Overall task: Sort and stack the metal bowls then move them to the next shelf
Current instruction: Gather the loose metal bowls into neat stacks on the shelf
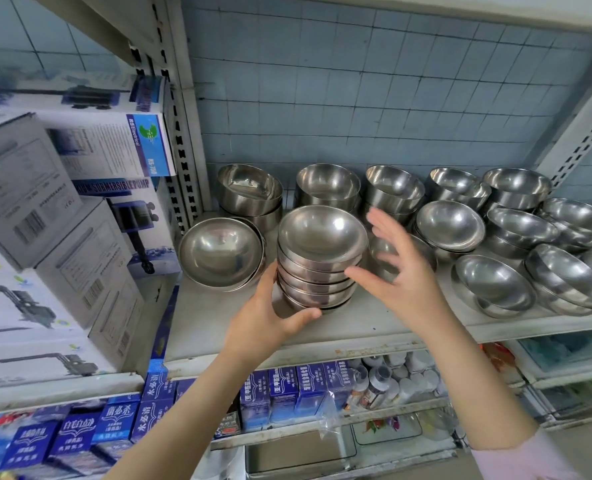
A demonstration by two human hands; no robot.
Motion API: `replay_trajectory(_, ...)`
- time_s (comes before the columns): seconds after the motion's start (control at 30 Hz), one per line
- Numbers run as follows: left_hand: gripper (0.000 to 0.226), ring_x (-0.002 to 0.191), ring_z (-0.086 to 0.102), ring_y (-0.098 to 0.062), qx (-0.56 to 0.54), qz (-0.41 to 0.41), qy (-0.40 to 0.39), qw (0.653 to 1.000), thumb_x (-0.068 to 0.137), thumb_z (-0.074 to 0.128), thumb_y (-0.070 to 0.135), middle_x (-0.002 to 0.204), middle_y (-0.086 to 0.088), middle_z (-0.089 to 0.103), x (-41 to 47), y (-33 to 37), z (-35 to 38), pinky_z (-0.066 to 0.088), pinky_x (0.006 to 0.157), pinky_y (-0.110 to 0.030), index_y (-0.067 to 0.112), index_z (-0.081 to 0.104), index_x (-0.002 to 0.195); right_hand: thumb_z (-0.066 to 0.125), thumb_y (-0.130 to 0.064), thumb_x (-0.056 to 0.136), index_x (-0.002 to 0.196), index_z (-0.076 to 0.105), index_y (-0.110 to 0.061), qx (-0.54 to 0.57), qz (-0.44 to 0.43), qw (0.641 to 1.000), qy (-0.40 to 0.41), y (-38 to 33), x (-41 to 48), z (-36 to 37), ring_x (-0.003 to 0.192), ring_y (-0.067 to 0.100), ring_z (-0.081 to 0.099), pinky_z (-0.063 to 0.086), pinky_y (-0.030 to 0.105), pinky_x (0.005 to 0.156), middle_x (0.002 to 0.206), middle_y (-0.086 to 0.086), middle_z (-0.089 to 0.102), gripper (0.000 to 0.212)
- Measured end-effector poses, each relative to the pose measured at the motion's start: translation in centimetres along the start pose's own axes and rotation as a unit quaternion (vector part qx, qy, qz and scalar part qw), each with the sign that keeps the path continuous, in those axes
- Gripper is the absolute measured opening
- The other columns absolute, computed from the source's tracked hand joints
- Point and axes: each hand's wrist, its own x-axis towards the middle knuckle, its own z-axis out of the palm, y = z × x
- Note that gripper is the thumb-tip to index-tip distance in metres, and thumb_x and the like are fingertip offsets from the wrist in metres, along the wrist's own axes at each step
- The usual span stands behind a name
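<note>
Head view: left hand (263,323) fingers curled round bowl stack (318,271); right hand (401,278) fingers spread; box (131,206) reads "SUBMERSIBLE PUMP".

Right sleeve (526,462): pale pink, plain soft cloth; cuff edge on the forearm
Left forearm (190,410): bare
Left hand (270,317); right hand (401,271): bare

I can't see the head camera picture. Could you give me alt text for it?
A person's left hand grips a stack of nested metal bowls at a white shelf, while the right hand, fingers spread, hovers at the stack's right side. More steel bowls crowd the shelf behind and to the right; submersible pump boxes stand on the left.
</note>
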Motion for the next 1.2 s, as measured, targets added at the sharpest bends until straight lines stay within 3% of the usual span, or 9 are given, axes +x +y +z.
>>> replay_trajectory(0.1, 0.106, 0.117, 0.060, -0.024, -0.017, 0.003, 0.000, 1.000, 0.057, 0.059, 0.089, 0.142, 0.023, 0.049, 0.1, 0.0, 0.0, 0.049, 0.099, -0.044, 0.053, 0.013, 0.146, 0.086, -0.055, 0.061, 0.155, 0.023, -0.035, 0.112, 0.118, 0.984, -0.072, 2.2, -0.7, 1.1, 0.138, 0.001, 0.041, 0.041, 0.032, 0.113, 0.156, -0.016, 0.035, 0.114)
replay_trajectory(0.23, 0.110, 0.137, 0.043, -0.009, -0.027, 0.032, -0.009, 0.999, 0.059, 0.062, 0.086, 0.151, 0.028, 0.037, 0.5, -0.2, -0.1, 0.040, 0.109, -0.038, 0.055, 0.008, 0.149, 0.088, -0.022, 0.073, 0.146, 0.043, -0.021, 0.118, 0.132, 0.983, -0.055, 4.0, -0.5, 2.0, 0.126, 0.001, 0.056, 0.047, 0.036, 0.109, 0.140, -0.009, 0.058, 0.086)
replay_trajectory(0.57, 0.106, 0.139, 0.025, 0.007, -0.061, 0.041, 0.021, 0.997, 0.076, 0.075, 0.052, 0.157, 0.022, 0.027, 3.9, 0.6, 2.0, 0.025, 0.112, -0.021, 0.033, 0.010, 0.157, 0.077, 0.002, 0.081, 0.145, 0.043, -0.012, 0.155, 0.115, 0.976, -0.100, 5.6, 3.4, 0.8, 0.126, 0.003, 0.057, 0.048, 0.021, 0.101, 0.137, -0.003, 0.060, 0.074)
replay_trajectory(0.83, 0.104, 0.139, 0.030, 0.003, -0.077, 0.033, 0.039, 0.996, 0.079, 0.077, 0.043, 0.156, 0.018, 0.032, 4.9, 1.3, 2.7, 0.027, 0.110, -0.020, 0.032, 0.009, 0.157, 0.081, -0.006, 0.078, 0.135, 0.050, -0.026, 0.160, 0.113, 0.974, -0.110, 7.0, 5.6, 0.2, 0.126, 0.003, 0.057, 0.050, 0.026, 0.100, 0.133, -0.007, 0.063, 0.068)
replay_trajectory(0.9, 0.107, 0.136, 0.041, -0.008, -0.056, 0.012, 0.040, 0.998, 0.079, 0.075, 0.047, 0.155, 0.015, 0.037, 4.5, 1.7, 2.9, 0.034, 0.099, -0.018, 0.033, 0.003, 0.157, 0.079, -0.007, 0.081, 0.139, 0.048, -0.026, 0.159, 0.102, 0.974, -0.121, 7.0, 5.5, 0.2, 0.128, 0.002, 0.055, 0.048, 0.027, 0.103, 0.136, -0.009, 0.061, 0.069)
replay_trajectory(0.97, 0.107, 0.105, 0.062, -0.011, -0.048, -0.033, 0.031, 0.998, 0.081, 0.074, 0.045, 0.136, 0.000, 0.059, 3.9, 2.1, 2.8, 0.042, 0.075, -0.012, 0.033, -0.001, 0.156, 0.075, -0.003, 0.084, 0.145, 0.043, -0.019, 0.167, 0.097, 0.974, -0.121, 6.9, 5.1, 0.4, 0.131, 0.004, 0.053, 0.046, 0.027, 0.106, 0.140, -0.007, 0.058, 0.072)
replay_trajectory(1.03, 0.098, 0.074, 0.061, 0.000, -0.039, -0.060, 0.022, 0.997, 0.083, 0.074, 0.042, 0.097, -0.001, 0.072, 3.2, 2.3, 2.0, 0.040, 0.061, -0.006, 0.031, 0.010, 0.156, 0.073, 0.001, 0.085, 0.148, 0.041, -0.016, 0.185, 0.100, 0.972, -0.105, 6.6, 4.5, 0.5, 0.130, 0.006, 0.054, 0.044, 0.026, 0.109, 0.141, -0.004, 0.058, 0.073)
replay_trajectory(1.1, 0.075, 0.080, 0.064, 0.002, -0.010, -0.053, 0.041, 0.998, 0.083, 0.075, 0.039, 0.092, 0.007, 0.073, 2.1, 1.6, 0.8, 0.041, 0.070, -0.008, 0.028, 0.039, 0.148, 0.074, -0.002, 0.084, 0.148, 0.042, -0.017, 0.208, 0.109, 0.970, -0.070, 6.2, 3.6, 0.7, 0.130, 0.007, 0.055, 0.044, 0.023, 0.108, 0.143, -0.005, 0.057, 0.073)
replay_trajectory(1.2, 0.023, 0.072, 0.064, 0.005, 0.016, -0.025, 0.142, 0.989, 0.080, 0.080, 0.029, 0.083, 0.013, 0.071, -1.1, -0.4, -1.5, 0.041, 0.065, -0.003, 0.020, 0.070, 0.099, 0.076, -0.008, 0.082, 0.147, 0.044, -0.013, 0.232, 0.150, 0.961, 0.025, 5.5, 1.3, 1.6, 0.127, 0.011, 0.057, 0.048, 0.011, 0.094, 0.145, -0.001, 0.054, 0.073)
